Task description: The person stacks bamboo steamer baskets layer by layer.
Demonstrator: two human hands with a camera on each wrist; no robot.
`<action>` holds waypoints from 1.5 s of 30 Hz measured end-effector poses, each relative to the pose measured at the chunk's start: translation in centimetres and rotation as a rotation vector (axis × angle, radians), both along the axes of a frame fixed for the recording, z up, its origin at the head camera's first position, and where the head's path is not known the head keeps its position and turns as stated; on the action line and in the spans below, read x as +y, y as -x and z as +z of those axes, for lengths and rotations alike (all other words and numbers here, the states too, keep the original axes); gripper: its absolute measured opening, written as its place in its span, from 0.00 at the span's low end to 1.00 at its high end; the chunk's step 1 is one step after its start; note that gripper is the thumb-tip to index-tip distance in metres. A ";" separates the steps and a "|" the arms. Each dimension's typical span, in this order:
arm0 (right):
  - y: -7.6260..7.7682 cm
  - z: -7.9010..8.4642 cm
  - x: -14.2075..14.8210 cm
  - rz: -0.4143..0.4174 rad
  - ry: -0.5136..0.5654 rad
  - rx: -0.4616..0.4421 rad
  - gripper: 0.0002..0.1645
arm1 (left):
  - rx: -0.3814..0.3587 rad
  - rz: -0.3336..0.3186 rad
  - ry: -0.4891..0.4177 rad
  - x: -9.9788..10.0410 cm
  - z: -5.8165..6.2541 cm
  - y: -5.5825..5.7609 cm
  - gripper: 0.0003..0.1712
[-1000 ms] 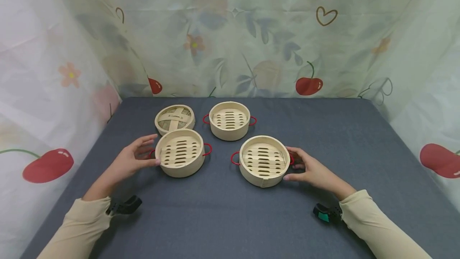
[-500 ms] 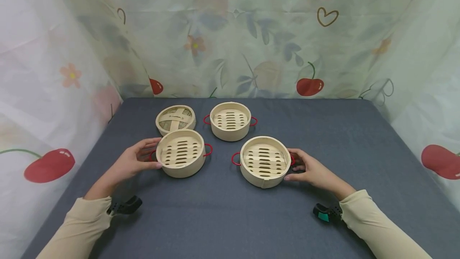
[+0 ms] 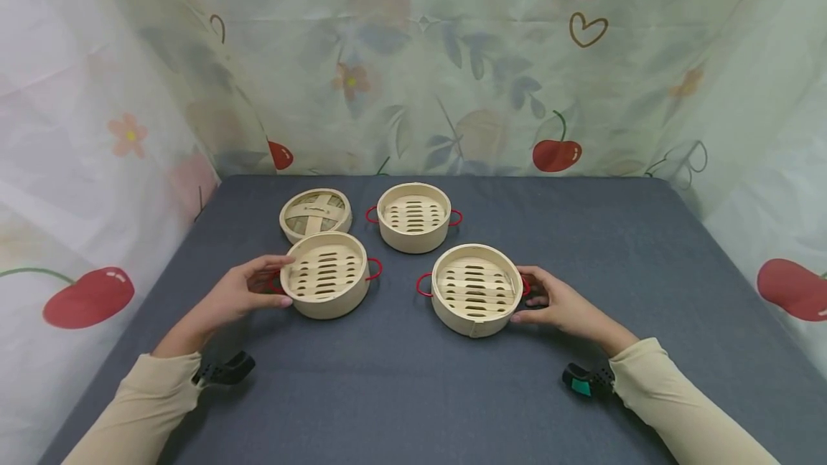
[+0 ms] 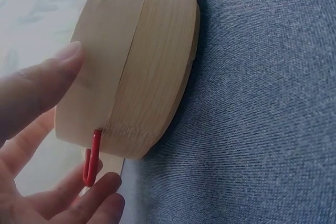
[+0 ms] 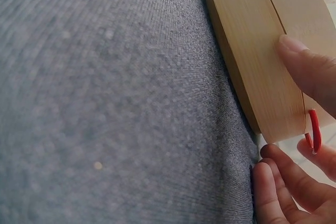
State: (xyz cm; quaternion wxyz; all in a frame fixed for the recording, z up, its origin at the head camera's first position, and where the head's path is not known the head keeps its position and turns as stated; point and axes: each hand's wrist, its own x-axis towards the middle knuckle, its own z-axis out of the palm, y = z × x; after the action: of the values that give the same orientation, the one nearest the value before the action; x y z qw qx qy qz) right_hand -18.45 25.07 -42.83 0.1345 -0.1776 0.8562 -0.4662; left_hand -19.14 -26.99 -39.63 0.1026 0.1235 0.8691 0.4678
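The left hand (image 3: 242,293) cups the left side of the left-hand round pale bamboo steamer basket with red wire handles (image 3: 325,273), just left of centre in the head view. The thumb lies on the near wall and the fingers curve round the far rim; in the left wrist view the thumb (image 4: 37,95) presses flat on the wood and the lower fingers sit under the red handle loop (image 4: 91,157).

The right hand (image 3: 561,305) holds the right side of the right-hand round pale bamboo steamer basket with red wire handles (image 3: 477,288), at centre frame. In the right wrist view one fingertip (image 5: 310,72) presses the wall and the curled fingers lie beside the red loop (image 5: 314,129).

Both baskets rest flat on the grey-blue fabric table cover (image 3: 413,386).

For a sound grip, bear on the wooden wall with thumb and fingers on opposed sides. The thin wire loops would probably flex under load, so they should not carry the basket. Keep each basket level.

Behind stand a third slatted bamboo basket (image 3: 413,215) and a round woven bamboo lid (image 3: 315,213), the lid just beside the left basket.

Against the earlier pictures, the left fingers have closed further round the left basket's rim. The right hand sits slightly nearer its basket. The baskets have not shifted.
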 end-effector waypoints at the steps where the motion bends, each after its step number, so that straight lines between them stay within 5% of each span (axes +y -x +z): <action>1: 0.0 0.0 0.0 0.002 0.001 -0.001 0.51 | -0.003 0.004 0.005 0.0 -0.1 0.0 0.42; 18: 0.3 0.2 -0.1 0.009 -0.006 -0.019 0.51 | -0.057 0.000 -0.005 -0.2 -0.8 0.6 0.35; 45: 0.2 0.0 0.0 0.007 0.030 -0.024 0.50 | -0.023 -0.027 -0.082 -0.4 -1.0 0.7 0.24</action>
State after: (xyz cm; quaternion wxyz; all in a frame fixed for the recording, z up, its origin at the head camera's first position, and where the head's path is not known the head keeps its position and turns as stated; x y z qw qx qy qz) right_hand -18.70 25.12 -42.79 0.1438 -0.1771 0.8467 -0.4806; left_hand -19.83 -27.38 -40.64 0.1137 0.1337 0.8463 0.5029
